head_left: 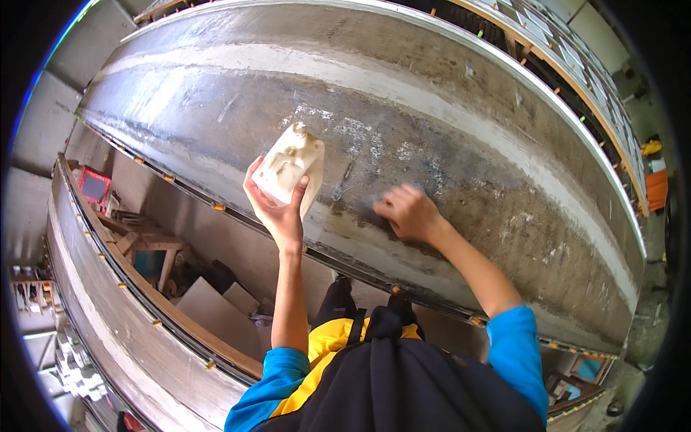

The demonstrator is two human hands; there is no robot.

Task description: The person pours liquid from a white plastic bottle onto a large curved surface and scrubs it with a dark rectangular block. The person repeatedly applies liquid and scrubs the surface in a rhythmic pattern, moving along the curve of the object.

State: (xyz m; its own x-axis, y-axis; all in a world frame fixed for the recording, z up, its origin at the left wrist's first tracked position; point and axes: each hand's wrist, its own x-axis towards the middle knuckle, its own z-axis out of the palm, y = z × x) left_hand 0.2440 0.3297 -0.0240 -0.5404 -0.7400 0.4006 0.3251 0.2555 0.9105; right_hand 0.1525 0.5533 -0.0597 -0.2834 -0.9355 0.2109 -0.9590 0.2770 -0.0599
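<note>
Before us a long desk (209, 119), its brown-grey top worn and stained, a pale band (288, 59) we see running lengthwise, white patches (354, 135) near its middle

One bare left hand (277, 216) and one bare right hand (412, 214) make two; there are two short bright-blue fabric sleeves (517, 353), one boxy, whitish plastic container (288, 162), at least two long, stained grey-brown tabletops (216, 93) (their small orange edge pieces (218, 207) defy sure counting) and one red-framed rectangular panel (93, 186).
</note>
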